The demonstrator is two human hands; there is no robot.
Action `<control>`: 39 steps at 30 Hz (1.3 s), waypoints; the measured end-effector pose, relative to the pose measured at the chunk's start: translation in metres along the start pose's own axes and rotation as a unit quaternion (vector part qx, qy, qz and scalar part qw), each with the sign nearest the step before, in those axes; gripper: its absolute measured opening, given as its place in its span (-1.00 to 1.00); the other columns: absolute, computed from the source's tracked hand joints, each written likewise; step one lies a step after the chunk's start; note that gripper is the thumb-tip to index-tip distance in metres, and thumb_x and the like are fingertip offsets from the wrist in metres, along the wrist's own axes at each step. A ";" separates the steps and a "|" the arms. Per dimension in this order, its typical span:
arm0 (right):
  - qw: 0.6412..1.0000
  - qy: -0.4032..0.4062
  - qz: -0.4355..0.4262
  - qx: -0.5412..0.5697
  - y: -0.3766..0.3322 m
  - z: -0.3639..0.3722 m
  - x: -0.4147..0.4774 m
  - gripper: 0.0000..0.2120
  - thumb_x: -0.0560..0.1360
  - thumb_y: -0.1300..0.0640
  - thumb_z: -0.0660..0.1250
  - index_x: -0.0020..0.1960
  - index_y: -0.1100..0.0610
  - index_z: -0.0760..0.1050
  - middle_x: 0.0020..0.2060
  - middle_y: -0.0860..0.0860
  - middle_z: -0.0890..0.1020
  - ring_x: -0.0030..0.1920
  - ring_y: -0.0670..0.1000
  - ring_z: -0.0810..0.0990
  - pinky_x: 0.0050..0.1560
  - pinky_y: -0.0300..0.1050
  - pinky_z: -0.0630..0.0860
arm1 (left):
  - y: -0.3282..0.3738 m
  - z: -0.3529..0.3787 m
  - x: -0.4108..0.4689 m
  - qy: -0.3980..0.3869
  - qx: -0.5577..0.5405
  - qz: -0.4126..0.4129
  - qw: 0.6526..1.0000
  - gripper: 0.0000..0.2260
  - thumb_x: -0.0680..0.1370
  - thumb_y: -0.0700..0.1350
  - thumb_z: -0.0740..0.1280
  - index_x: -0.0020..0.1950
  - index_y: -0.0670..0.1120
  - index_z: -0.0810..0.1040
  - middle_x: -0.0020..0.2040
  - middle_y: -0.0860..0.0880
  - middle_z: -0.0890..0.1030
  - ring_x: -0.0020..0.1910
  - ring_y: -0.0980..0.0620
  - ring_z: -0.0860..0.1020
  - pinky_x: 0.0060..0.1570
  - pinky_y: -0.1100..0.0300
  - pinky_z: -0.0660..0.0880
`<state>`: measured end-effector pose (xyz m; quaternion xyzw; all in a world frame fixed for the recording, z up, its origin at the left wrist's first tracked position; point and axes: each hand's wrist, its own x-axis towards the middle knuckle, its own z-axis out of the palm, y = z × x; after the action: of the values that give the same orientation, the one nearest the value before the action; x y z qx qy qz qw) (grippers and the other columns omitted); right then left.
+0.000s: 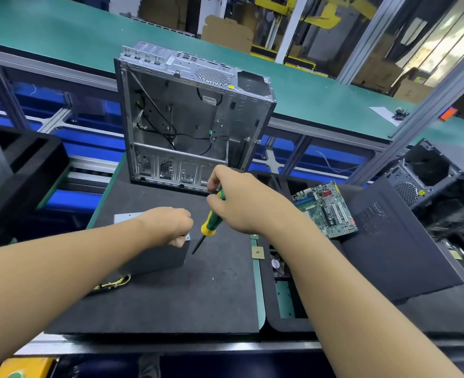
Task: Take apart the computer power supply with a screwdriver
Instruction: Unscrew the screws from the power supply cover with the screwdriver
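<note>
Head view: the power supply [157, 259], a grey metal box, lies on a black foam mat [198, 296] at your front left, with yellow wires [113, 282] trailing from its near end. Your left hand [168, 226] curls over its top right corner, gripping it. Your right hand [239, 200] is wrapped round a green and yellow screwdriver [210, 225]. Its shaft slants down, tip just beside the box's right edge; contact cannot be told. An open computer case [187, 118] stands behind your 2 hands, and a motherboard [326, 211] lies to the right. Expect the box to be stiff, fairly heavy and smooth-sided, likely to slide under a push. Hold it by corners and edges, pressing down, away from the wires.
</note>
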<state>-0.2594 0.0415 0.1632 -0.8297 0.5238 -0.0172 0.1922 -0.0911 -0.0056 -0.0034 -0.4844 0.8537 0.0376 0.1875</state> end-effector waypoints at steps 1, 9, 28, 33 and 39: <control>1.000 -0.001 0.002 -0.001 0.001 -0.001 -0.001 -0.87 0.62 0.07 0.17 0.14 0.06 0.36 -0.14 -0.02 0.47 -0.31 -0.06 0.42 -0.31 -0.08 0.34 | 0.000 0.002 0.001 0.008 0.000 -0.003 1.000 -0.89 0.46 -0.18 0.21 -0.11 -0.15 0.51 -0.12 -0.04 0.38 -0.28 -0.12 0.40 -0.30 0.12 0.31; 0.998 0.059 0.011 0.022 0.011 -0.007 -0.002 -0.91 0.60 0.08 0.19 0.08 0.06 0.37 -0.22 -0.01 0.50 -0.34 0.06 0.44 -0.32 -0.05 0.40 | -0.018 0.006 -0.007 0.156 -0.242 -0.080 0.954 -0.88 0.41 -0.09 0.35 -0.33 0.01 0.49 -0.38 0.12 0.50 -0.33 0.11 0.46 -0.29 0.25 0.42; 0.955 0.195 0.221 0.023 0.118 -0.050 -0.043 -0.94 0.61 0.04 0.21 -0.02 -0.02 0.33 -0.27 -0.10 0.48 -0.42 -0.12 0.37 -0.44 -0.16 0.23 | 0.164 -0.013 0.094 -0.012 -0.738 -0.112 0.666 -0.79 0.44 -0.35 0.32 -0.35 -0.21 0.65 -0.31 -0.13 0.69 -0.33 0.04 0.69 -0.29 0.24 0.58; 0.942 0.185 0.280 0.016 0.154 -0.037 -0.073 -0.95 0.62 0.05 0.19 0.00 0.00 0.34 -0.31 -0.08 0.44 -0.40 -0.06 0.35 -0.43 -0.12 0.23 | 0.208 -0.017 0.117 -0.061 -0.649 -0.067 0.756 -0.70 0.58 -0.29 0.24 -0.35 -0.12 0.51 -0.30 -0.03 0.61 -0.25 0.13 0.70 -0.26 0.17 0.54; 0.955 0.185 0.223 0.062 0.172 -0.039 -0.054 -0.90 0.61 0.04 0.22 0.04 0.06 0.36 -0.27 -0.05 0.45 -0.36 -0.06 0.39 -0.42 -0.13 0.25 | 0.151 -0.013 0.113 0.079 -0.458 -0.019 0.885 -0.82 0.60 -0.20 0.28 0.09 -0.05 0.66 0.06 0.05 0.67 0.06 0.05 0.59 0.02 0.24 0.46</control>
<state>-0.4410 0.0117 0.1509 -0.6602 0.7201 -0.1595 0.1421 -0.2736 -0.0207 -0.0491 -0.5335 0.7440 0.3830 -0.1227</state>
